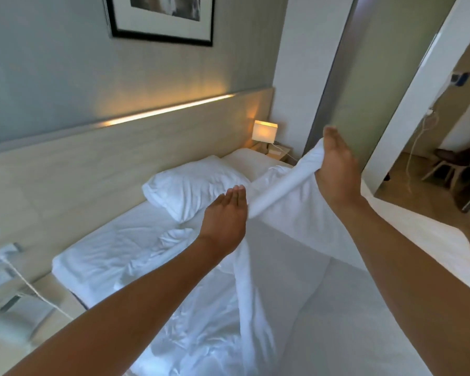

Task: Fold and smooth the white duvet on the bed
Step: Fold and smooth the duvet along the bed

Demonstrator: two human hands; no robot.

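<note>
Now duvet (277,185) edge between both hands, seemingly behind fingers (238,195).

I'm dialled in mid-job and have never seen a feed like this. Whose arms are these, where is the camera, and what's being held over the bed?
There is no machine here: the two bare arms belong to a person, and the single picture comes from a wide-angle camera worn on that person's head, looking forward and down.

The right hand has its grip on a bunched edge of the white duvet, lifted above the bed. The left hand has its fingers straight along the stretched roll of fabric; whether its thumb clamps the cloth is hidden.

Below lies the bed with a wrinkled white sheet, and a pillow against the headboard. A lit lamp stands on the bedside table behind, and a framed picture hangs on the wall.
</note>
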